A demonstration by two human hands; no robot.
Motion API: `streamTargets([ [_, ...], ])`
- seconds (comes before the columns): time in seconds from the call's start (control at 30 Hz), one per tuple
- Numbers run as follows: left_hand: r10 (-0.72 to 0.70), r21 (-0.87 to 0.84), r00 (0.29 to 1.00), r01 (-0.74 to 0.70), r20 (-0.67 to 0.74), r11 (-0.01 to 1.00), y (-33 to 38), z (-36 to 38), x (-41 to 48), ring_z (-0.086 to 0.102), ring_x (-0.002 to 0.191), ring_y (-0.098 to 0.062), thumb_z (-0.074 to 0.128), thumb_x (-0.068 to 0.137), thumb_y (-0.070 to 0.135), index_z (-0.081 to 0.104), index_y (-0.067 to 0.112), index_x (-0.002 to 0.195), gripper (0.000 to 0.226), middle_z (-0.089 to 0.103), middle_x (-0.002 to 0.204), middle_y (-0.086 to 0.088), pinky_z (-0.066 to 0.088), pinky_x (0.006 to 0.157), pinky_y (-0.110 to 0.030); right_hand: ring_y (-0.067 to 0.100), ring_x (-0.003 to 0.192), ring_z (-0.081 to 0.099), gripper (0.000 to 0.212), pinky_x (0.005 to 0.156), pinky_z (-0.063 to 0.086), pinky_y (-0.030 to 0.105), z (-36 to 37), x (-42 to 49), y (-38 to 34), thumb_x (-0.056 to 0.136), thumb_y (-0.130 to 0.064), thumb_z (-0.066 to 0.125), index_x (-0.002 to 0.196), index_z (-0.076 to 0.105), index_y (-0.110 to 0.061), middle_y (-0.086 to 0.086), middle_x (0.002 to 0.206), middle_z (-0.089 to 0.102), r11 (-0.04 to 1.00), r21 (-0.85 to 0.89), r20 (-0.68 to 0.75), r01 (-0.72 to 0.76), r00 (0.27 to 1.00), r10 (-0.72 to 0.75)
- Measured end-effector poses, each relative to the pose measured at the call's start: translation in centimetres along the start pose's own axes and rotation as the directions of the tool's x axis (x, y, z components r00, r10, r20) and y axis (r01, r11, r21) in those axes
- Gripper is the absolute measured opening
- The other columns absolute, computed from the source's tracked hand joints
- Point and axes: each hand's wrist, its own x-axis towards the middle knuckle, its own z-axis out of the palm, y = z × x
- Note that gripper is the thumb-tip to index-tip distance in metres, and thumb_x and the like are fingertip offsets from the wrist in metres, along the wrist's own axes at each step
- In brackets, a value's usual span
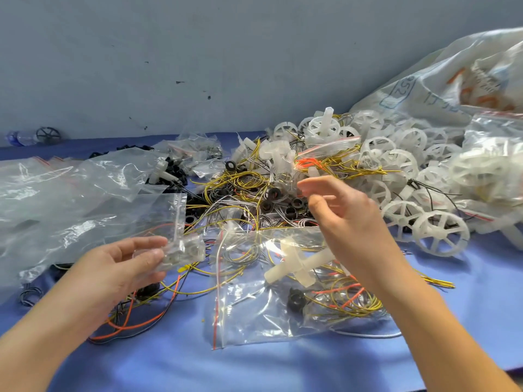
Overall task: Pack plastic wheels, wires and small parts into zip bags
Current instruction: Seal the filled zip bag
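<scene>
My left hand (121,267) pinches a small clear zip bag (184,250) of tiny parts between thumb and fingers, low at centre left. My right hand (342,210) hovers above the wire pile with loosely bent fingers and holds nothing. Below it lies a larger zip bag (254,312) with a red seal strip, holding a white plastic axle piece (300,264), a black ring and yellow and orange wires. A heap of white plastic wheels (407,176) fills the right. Tangled yellow wires and black rings (249,190) lie in the middle.
Empty clear zip bags (62,188) are spread over the left of the blue table cover (283,369). A big white sack (441,77) leans at the back right against the grey wall. Orange and black wires (127,326) trail under my left wrist.
</scene>
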Motion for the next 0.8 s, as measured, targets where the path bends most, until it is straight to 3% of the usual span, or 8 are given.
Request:
streamTargets([
  [0.07, -0.049, 0.054, 0.997, 0.046, 0.053, 0.997, -0.6, 0.1, -0.5, 0.073, 0.073, -0.019, 0.067, 0.079, 0.004, 0.075, 0.007, 0.093, 0.016, 0.074, 0.091, -0.013, 0.057, 0.061, -0.020, 0.000, 0.099, 0.061, 0.025, 0.086, 0.044, 0.018, 0.8, -0.3, -0.2, 0.096, -0.015, 0.054, 0.112, 0.068, -0.028, -0.011, 0.107, 0.068, 0.994, -0.093, 0.040, 0.056, 0.998, -0.053],
  [0.27, -0.096, 0.076, 0.960, 0.079, 0.263, 0.994, -1.0, 2.8, -2.2, 0.072, 0.083, -0.020, 0.081, 0.064, 0.010, 0.078, 0.014, 0.095, 0.031, 0.073, 0.097, -0.018, 0.058, 0.067, -0.024, 0.021, 0.111, 0.057, 0.030, 0.096, 0.042, 0.042, 3.2, -1.2, -1.1, 0.096, -0.013, 0.053, 0.120, 0.065, -0.026, -0.005, 0.116, 0.064, 0.933, -0.253, 0.244, 0.255, 0.950, -0.193],
  [0.4, -0.134, -0.068, 0.936, 0.165, 0.326, 0.984, -1.2, 4.3, -2.2, 0.072, 0.094, -0.024, 0.070, 0.073, 0.010, 0.077, 0.010, 0.098, 0.026, 0.072, 0.106, -0.018, 0.058, 0.069, -0.025, 0.021, 0.123, 0.048, 0.044, 0.105, 0.034, 0.038, 5.5, -2.3, -1.9, 0.086, -0.009, 0.051, 0.122, 0.063, -0.031, -0.004, 0.127, 0.059, 0.817, -0.331, 0.429, 0.472, 0.847, -0.315],
  [0.53, -0.180, -0.122, 0.861, 0.267, 0.476, 0.956, -1.4, 5.7, -2.1, 0.068, 0.107, -0.029, 0.069, 0.077, 0.007, 0.073, 0.002, 0.105, 0.029, 0.069, 0.115, -0.020, 0.059, 0.078, -0.031, 0.022, 0.129, 0.040, 0.049, 0.110, 0.026, 0.037, 7.4, -2.7, -2.3, 0.080, -0.012, 0.060, 0.125, 0.060, -0.034, -0.004, 0.136, 0.051, 0.762, -0.328, 0.550, 0.559, 0.768, -0.327],
  [0.63, -0.160, -0.124, 0.811, 0.274, 0.563, 0.954, -1.5, 6.5, -2.1, 0.070, 0.100, -0.026, 0.083, 0.070, 0.010, 0.072, -0.003, 0.100, 0.034, 0.069, 0.110, -0.020, 0.058, 0.079, -0.031, 0.026, 0.124, 0.046, 0.041, 0.107, 0.028, 0.038, 7.9, -2.8, -2.6, 0.075, -0.013, 0.067, 0.114, 0.064, -0.026, 0.000, 0.127, 0.056, 0.732, -0.320, 0.574, 0.601, 0.738, -0.355],
  [0.8, -0.116, -0.093, 0.774, 0.221, 0.622, 0.971, -1.3, 7.8, -1.9, 0.070, 0.091, -0.024, 0.072, 0.068, -0.006, 0.072, -0.002, 0.093, 0.026, 0.068, 0.098, -0.021, 0.058, 0.078, -0.033, 0.029, 0.120, 0.048, 0.020, 0.105, 0.031, 0.039, 7.8, -2.8, -2.8, 0.078, -0.015, 0.064, 0.098, 0.066, -0.017, 0.005, 0.122, 0.058, 0.690, -0.360, 0.564, 0.628, 0.736, -0.375],
])
